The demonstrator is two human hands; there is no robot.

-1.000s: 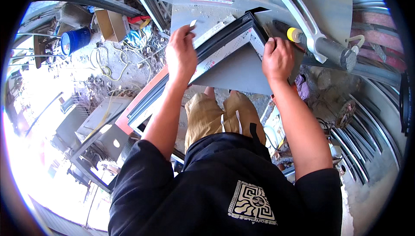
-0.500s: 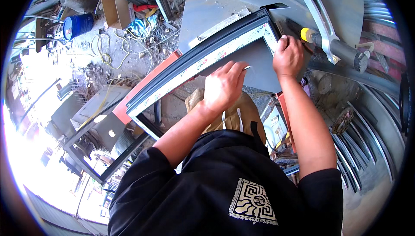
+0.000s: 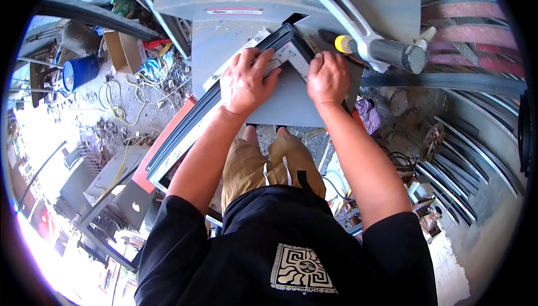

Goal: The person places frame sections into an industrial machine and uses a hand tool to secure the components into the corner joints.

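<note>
A dark metal frame [image 3: 182, 131], with white printed film along its inner faces, lies on a grey machine table [image 3: 291, 100], its far corner against the machine. My left hand [image 3: 244, 81] grips the long left bar close to that corner, fingers over the top and thumb toward the inside. On the shorter right bar, my right hand [image 3: 327, 78] has its fingers wrapped over the edge. Both palms hide parts of the bars, and my left forearm covers some of the long one. Right of the corner is a clamp cylinder [image 3: 392, 54] with a yellow tip.
A slotted metal arm [image 3: 343, 12] with an orange knob carries the cylinder. An orange-red support [image 3: 168, 141] runs under the frame's left side. At left are a blue bucket [image 3: 80, 74], a cardboard box [image 3: 123, 52] and yellow hose [image 3: 115, 104]. Metal profiles [image 3: 448, 185] lie at right.
My left hand has moved from inside the frame, where a thin pale object showed at its fingers, onto the long bar. My right hand still holds the shorter bar. The view has shifted.
</note>
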